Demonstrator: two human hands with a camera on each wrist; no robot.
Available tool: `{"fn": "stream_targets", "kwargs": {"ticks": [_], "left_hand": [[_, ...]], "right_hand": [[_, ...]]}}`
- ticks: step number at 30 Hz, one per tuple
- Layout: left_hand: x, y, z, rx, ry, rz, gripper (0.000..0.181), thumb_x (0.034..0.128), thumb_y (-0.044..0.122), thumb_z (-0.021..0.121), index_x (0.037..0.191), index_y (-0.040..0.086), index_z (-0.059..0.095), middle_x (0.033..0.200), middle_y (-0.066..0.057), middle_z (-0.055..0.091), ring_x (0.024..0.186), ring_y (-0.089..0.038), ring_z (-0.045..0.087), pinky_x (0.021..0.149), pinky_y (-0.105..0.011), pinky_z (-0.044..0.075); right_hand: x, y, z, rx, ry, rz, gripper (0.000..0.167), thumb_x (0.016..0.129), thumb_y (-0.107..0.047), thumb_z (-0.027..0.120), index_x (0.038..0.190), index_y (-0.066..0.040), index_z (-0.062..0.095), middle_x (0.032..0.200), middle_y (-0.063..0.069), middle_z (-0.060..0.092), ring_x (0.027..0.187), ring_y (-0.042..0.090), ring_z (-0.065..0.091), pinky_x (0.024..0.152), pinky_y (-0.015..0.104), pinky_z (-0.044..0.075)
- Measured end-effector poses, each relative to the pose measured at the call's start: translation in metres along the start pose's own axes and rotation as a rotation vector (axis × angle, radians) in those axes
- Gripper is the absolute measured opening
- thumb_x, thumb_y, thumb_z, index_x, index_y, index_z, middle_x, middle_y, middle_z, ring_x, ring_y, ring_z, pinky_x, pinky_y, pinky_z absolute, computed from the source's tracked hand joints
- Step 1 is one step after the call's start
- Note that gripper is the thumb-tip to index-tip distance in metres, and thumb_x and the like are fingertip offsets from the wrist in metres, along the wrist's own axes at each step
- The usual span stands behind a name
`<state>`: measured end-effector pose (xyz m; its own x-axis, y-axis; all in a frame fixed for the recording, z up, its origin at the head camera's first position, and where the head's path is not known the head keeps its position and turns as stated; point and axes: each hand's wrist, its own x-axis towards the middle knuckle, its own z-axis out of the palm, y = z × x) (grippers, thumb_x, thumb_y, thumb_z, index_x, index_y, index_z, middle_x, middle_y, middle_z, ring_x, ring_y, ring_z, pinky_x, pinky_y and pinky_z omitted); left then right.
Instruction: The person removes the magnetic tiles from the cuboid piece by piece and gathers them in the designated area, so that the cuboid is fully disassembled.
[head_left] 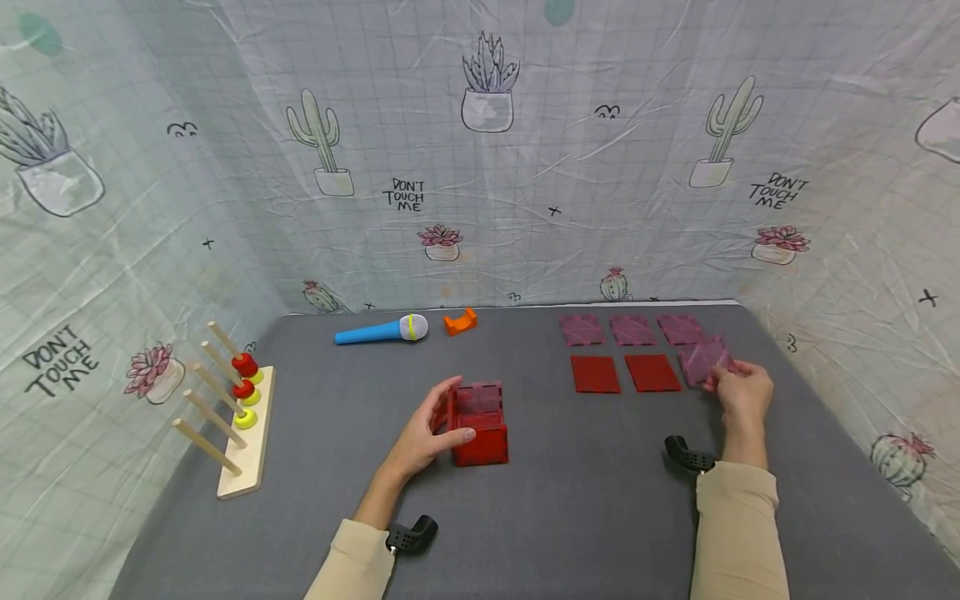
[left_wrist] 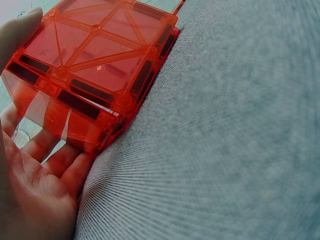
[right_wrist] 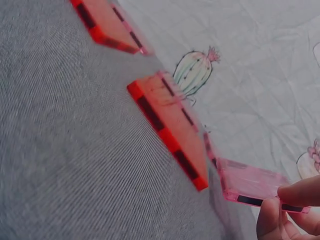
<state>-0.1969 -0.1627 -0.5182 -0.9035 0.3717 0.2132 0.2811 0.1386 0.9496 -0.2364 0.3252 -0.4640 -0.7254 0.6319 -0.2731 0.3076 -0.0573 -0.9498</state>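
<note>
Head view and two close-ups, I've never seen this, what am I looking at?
No machine here, just a person working bare-handed. The wide picture comes from a camera on their head; the close-ups from the wrist cameras. The left hand holds a red box; the right hand pinches a pink tile. On the grey table lie two red tiles, three more pink tiles, a blue microphone, an orange piece, and a wooden peg stand carrying red and yellow rings.
</note>
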Motion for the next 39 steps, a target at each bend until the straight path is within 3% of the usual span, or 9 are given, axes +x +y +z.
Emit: {"fn": "stream_targets", "kwargs": {"ticks": [4, 7, 10, 12, 14, 15, 27, 35, 39], "left_hand": [[0.0, 0.0, -0.001, -0.001, 0.001, 0.002, 0.079, 0.0873, 0.027, 0.071, 0.155, 0.015, 0.033, 0.148, -0.008, 0.05, 0.134, -0.031, 0.048, 0.108, -0.055, 0.04], [0.0, 0.001, 0.0, 0.002, 0.003, -0.004, 0.079, 0.0874, 0.027, 0.071, 0.155, 0.016, 0.033, 0.148, -0.007, 0.05, 0.134, -0.031, 0.048, 0.109, -0.054, 0.041], [0.0, 0.001, 0.0, 0.002, 0.004, -0.011, 0.079, 0.0874, 0.027, 0.071, 0.155, 0.017, 0.033, 0.148, -0.006, 0.05, 0.134, -0.03, 0.048, 0.109, -0.054, 0.041], [0.0, 0.001, 0.0, 0.005, 0.004, -0.013, 0.079, 0.0874, 0.027, 0.071, 0.155, 0.017, 0.033, 0.148, -0.006, 0.05, 0.134, -0.03, 0.048, 0.109, -0.053, 0.041], [0.001, 0.002, 0.0, 0.007, 0.003, -0.013, 0.079, 0.0874, 0.026, 0.071, 0.155, 0.017, 0.033, 0.148, -0.007, 0.05, 0.134, -0.03, 0.048, 0.109, -0.052, 0.041], [0.001, 0.001, 0.0, 0.008, 0.001, -0.011, 0.079, 0.0874, 0.026, 0.071, 0.155, 0.017, 0.033, 0.148, -0.007, 0.05, 0.134, -0.03, 0.048, 0.109, -0.051, 0.042], [0.001, 0.0, 0.0, 0.001, 0.002, 0.001, 0.079, 0.0874, 0.026, 0.071, 0.156, 0.016, 0.032, 0.147, -0.006, 0.051, 0.133, -0.03, 0.05, 0.108, -0.051, 0.042], [0.0, 0.003, 0.001, -0.011, 0.002, -0.003, 0.077, 0.0866, 0.023, 0.074, 0.154, 0.026, 0.036, 0.144, -0.007, 0.054, 0.13, -0.029, 0.054, 0.104, -0.029, 0.046], [0.0, 0.003, 0.001, -0.016, -0.001, -0.007, 0.079, 0.0867, 0.023, 0.074, 0.155, 0.023, 0.034, 0.144, -0.008, 0.054, 0.13, -0.03, 0.054, 0.103, -0.028, 0.046]], "right_hand": [[0.004, 0.007, -0.001, -0.022, 0.016, -0.019, 0.055, 0.095, -0.002, 0.061, 0.145, 0.004, 0.039, 0.06, -0.015, 0.054, 0.046, 0.002, 0.058, 0.049, 0.02, 0.053], [0.006, 0.011, -0.002, -0.129, 0.055, -0.059, 0.056, 0.094, -0.006, 0.063, 0.145, 0.004, 0.043, 0.061, -0.016, 0.055, 0.048, 0.001, 0.06, 0.051, 0.02, 0.053], [0.006, 0.016, -0.002, -0.278, 0.121, -0.132, 0.052, 0.093, -0.014, 0.064, 0.14, 0.007, 0.051, 0.084, 0.007, 0.068, 0.084, 0.016, 0.069, 0.082, 0.033, 0.057], [0.006, 0.019, -0.003, -0.362, 0.161, -0.18, 0.05, 0.093, -0.017, 0.063, 0.135, 0.009, 0.055, 0.111, 0.024, 0.066, 0.115, 0.036, 0.06, 0.102, 0.045, 0.046], [0.006, 0.021, -0.003, -0.407, 0.179, -0.222, 0.051, 0.093, -0.019, 0.061, 0.133, 0.012, 0.055, 0.132, 0.034, 0.054, 0.13, 0.049, 0.043, 0.112, 0.053, 0.033], [0.007, 0.023, -0.003, -0.425, 0.18, -0.234, 0.051, 0.094, -0.019, 0.06, 0.133, 0.013, 0.055, 0.135, 0.035, 0.053, 0.133, 0.051, 0.04, 0.114, 0.054, 0.031], [0.012, 0.033, -0.005, -0.565, 0.152, -0.281, 0.047, 0.099, -0.022, 0.055, 0.122, 0.019, 0.056, 0.126, 0.042, 0.048, 0.129, 0.057, 0.035, 0.111, 0.059, 0.027], [0.013, 0.037, -0.005, -0.572, 0.16, -0.298, 0.042, 0.098, -0.016, 0.056, 0.118, 0.021, 0.058, 0.129, 0.044, 0.04, 0.12, 0.057, 0.041, 0.103, 0.063, 0.033], [0.012, 0.037, -0.005, -0.57, 0.163, -0.305, 0.043, 0.098, -0.016, 0.055, 0.118, 0.022, 0.057, 0.126, 0.043, 0.042, 0.121, 0.057, 0.04, 0.104, 0.062, 0.032]]}}
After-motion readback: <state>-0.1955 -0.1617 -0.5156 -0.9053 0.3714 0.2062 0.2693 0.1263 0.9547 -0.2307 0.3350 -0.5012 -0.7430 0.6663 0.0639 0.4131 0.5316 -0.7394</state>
